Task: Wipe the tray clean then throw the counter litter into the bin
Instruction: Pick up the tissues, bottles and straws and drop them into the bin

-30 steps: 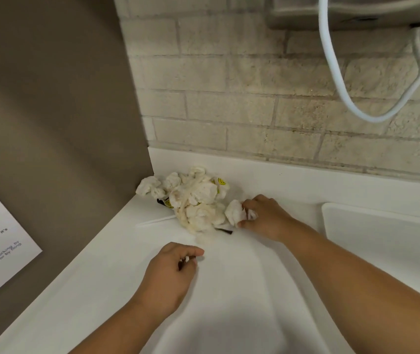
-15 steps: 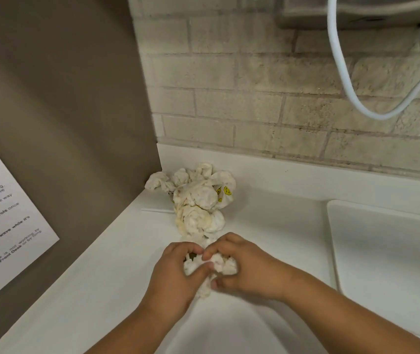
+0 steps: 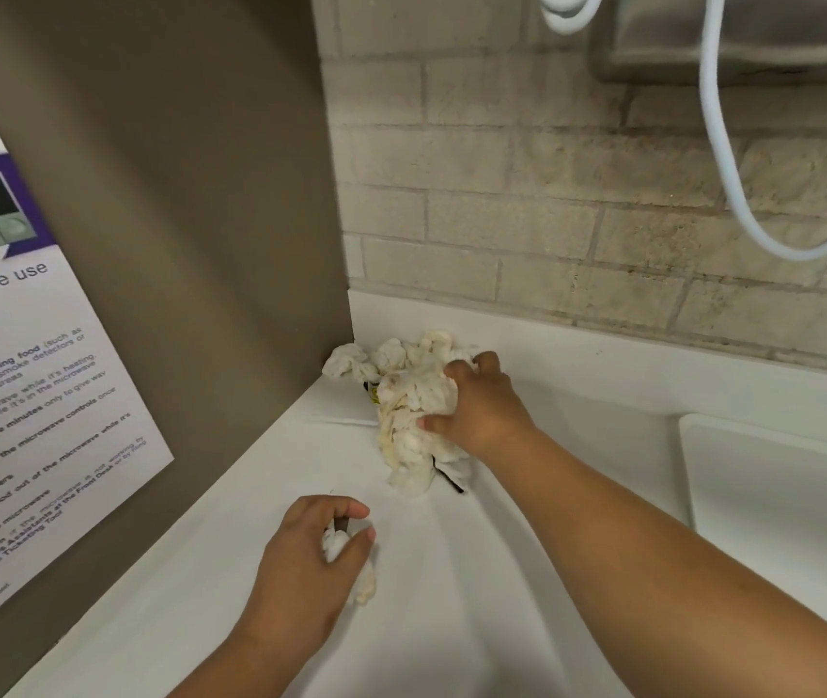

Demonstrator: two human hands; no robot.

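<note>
A heap of crumpled, stained paper tissues (image 3: 408, 395) lies on the white counter (image 3: 230, 496) in the corner by the brown side panel. My right hand (image 3: 476, 408) reaches into the heap and grips a wad of it, fingers curled over the top and thumb underneath. My left hand (image 3: 310, 561) is nearer to me on the counter and holds a small crumpled tissue wad (image 3: 351, 561) with a dark bit showing between its fingers. A small black piece (image 3: 449, 481) pokes out under the heap.
A white tray (image 3: 778, 491) lies on the counter at the right. A brick wall backs the counter, with a white cable (image 3: 723, 143) hanging from a grey appliance above. A microwave-use notice (image 3: 23, 370) is stuck on the brown panel at the left.
Both hands were together on one small wad half a second ago. Now my left hand keeps that wad near me and my right hand has gone back to the heap and grips it.
</note>
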